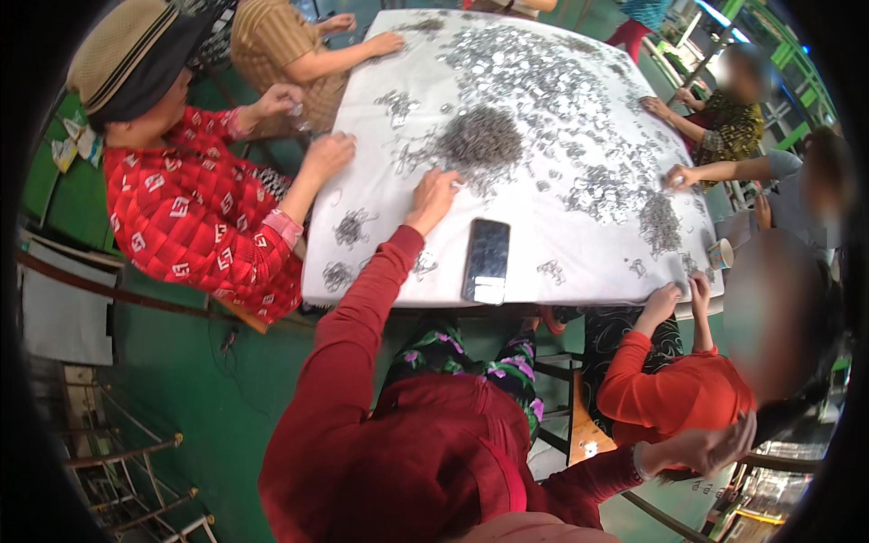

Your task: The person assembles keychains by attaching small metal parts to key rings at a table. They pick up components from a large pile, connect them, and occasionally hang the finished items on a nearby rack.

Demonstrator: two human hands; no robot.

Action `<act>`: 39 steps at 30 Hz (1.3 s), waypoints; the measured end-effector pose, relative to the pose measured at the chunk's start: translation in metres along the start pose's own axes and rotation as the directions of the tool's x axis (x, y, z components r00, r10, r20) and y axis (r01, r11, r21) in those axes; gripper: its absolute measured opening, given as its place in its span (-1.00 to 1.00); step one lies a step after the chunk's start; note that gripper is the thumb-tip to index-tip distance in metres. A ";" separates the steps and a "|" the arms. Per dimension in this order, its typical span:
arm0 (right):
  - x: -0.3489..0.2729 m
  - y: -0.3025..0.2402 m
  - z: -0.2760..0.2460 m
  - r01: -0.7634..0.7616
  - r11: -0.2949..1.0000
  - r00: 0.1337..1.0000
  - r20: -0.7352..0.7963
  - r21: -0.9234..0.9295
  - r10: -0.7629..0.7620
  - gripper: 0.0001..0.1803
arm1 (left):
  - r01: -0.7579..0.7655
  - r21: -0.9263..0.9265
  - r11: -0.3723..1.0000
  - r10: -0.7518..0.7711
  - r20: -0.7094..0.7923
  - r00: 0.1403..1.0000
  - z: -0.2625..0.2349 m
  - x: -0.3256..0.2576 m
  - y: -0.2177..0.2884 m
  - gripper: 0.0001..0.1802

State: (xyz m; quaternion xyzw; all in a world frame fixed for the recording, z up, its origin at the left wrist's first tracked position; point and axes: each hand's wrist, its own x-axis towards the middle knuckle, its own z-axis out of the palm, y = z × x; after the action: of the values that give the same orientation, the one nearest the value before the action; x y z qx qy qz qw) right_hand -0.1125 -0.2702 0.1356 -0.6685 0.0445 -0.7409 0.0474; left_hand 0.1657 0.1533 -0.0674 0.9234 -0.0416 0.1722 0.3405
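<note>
My left hand [436, 197] reaches over the white-covered table [534, 269], with the fingers drawn together in a pinch. A tiny pale bit shows at the fingertips, too small to name. Just beyond it lies a dense heap of small dark wire-like metal pieces [482, 138], with loose ones around its edge. A dark smartphone [488, 258] lies right of my left forearm. My right hand [711, 448] is raised off the table at the lower right, beside the co-worker in orange-red. Its fingers look bent, but blur hides whether they hold anything.
Many shiny flat metal pieces [588, 109] spread over the far and right table. Smaller clusters [351, 228] lie at the left. Co-workers sit around it, one in a red patterned shirt [195, 208], another in an orange-red top [679, 385]. A paper cup [721, 253] stands at the right edge.
</note>
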 end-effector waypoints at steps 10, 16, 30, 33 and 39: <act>-0.123 -0.059 0.047 -0.590 0.768 0.493 0.865 0.249 0.098 -0.68 | -0.224 0.415 0.882 0.222 0.053 0.974 0.024 0.013 -0.048 -0.92; -0.191 -0.072 0.169 -0.824 0.529 0.186 0.978 0.205 -0.090 -0.67 | -0.450 0.379 0.808 0.405 0.196 0.893 0.038 0.038 -0.035 -0.90; -0.295 -0.122 0.355 -0.309 0.825 0.196 0.881 0.473 -0.431 -0.53 | 0.019 -0.100 0.995 -0.022 -0.028 0.999 -0.005 -0.012 0.006 -0.91; -0.297 -0.106 0.347 -0.314 0.888 0.072 0.941 0.336 -0.330 -0.63 | 0.118 -0.355 0.928 -0.098 0.075 0.992 -0.010 -0.027 0.027 -0.87; -0.310 -0.069 0.315 -0.401 0.831 0.315 0.910 0.386 -0.270 -0.45 | 0.342 -0.586 0.735 -0.177 0.321 0.931 -0.001 -0.044 0.084 -0.83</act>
State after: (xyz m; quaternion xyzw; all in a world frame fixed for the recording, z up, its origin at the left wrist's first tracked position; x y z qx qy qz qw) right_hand 0.2314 -0.1626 -0.1286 -0.9237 -0.1782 -0.1822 0.2859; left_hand 0.1083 0.0876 -0.0304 0.7651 -0.0083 -0.0160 0.6436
